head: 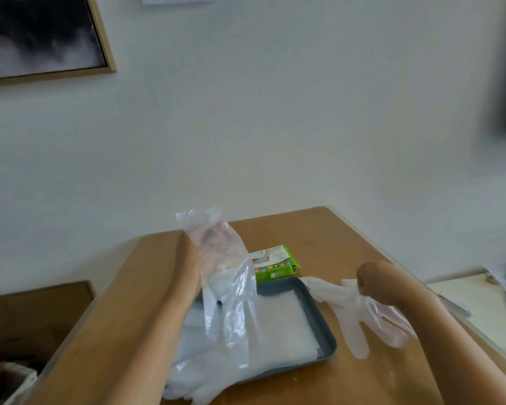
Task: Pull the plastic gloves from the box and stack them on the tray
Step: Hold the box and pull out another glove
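— Left grip (212,236), as I read it from here: raised above the counter (319,235) toward its far left corner, closed on a raised glove (228,287) of clear film. The glove hangs from it down over the left part of the tray (322,323). Its fingers show only as a blur through the film.

— And the right side?

— Right grip (367,283) is near the counter's right edge, wrist bent, its fingers hidden from me behind the wrist. It holds a second glove (351,314), which hangs with its fingers pointing toward the near right corner, beside the tray's right rim.

— Position of the box and tray?

— I log the green box (275,267) lying at mid-counter, between the tray and the far edge, just beside the tray's far rim. The grey tray lies on the near side of it. A whitish glove stack (284,325) lies in the tray and spills over its near left corner onto the counter.

— Anything further?

— One framed picture (41,33) on the wall, upper left.
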A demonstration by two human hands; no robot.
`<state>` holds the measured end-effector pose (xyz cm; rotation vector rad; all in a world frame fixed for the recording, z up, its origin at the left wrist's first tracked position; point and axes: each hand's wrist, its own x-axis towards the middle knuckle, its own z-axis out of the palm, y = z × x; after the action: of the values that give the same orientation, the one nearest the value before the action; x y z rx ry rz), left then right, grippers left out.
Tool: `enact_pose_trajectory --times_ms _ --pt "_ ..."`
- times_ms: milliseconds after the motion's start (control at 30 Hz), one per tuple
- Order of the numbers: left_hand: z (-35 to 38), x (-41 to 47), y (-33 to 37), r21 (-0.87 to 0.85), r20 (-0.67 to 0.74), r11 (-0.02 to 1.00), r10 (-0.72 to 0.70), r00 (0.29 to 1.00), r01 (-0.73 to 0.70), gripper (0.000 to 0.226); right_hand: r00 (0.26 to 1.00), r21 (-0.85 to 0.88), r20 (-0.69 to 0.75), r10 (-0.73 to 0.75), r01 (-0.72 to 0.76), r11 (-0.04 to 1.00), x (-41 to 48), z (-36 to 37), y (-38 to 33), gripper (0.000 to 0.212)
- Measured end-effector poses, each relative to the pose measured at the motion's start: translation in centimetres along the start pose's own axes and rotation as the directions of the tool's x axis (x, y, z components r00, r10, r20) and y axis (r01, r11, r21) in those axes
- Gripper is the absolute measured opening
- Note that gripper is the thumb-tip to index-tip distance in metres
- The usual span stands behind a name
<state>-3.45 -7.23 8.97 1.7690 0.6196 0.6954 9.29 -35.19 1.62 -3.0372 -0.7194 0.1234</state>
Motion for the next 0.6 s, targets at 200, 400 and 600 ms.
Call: enact_pose_trajectory --times_ms 200,400,600 --pt "-1.7 -1.7 2.9 0.533 0.398 0.674 0.334 0.854 -0.512 0.035 0.991 0.335 -0.133 0.010 0.036 0.942 -0.7 -1.9 -2.0 0.035" --pt "-1.5 -3.2 3.3 0.460 0.639 0.595 0.295 0.711 -0.660 0.032 0.915 0.924 -0.141 -0.378 0.259 0.282 -4.5 -8.6 -9.0 0.061" --pt "-2.7 -2.6 3.0 0.397 0.642 0.731 0.210 0.737 -0.555 0.024 0.899 0.782 -0.098 -0.427 0.335 0.526 -3.2 -8.4 -13.5 0.005"
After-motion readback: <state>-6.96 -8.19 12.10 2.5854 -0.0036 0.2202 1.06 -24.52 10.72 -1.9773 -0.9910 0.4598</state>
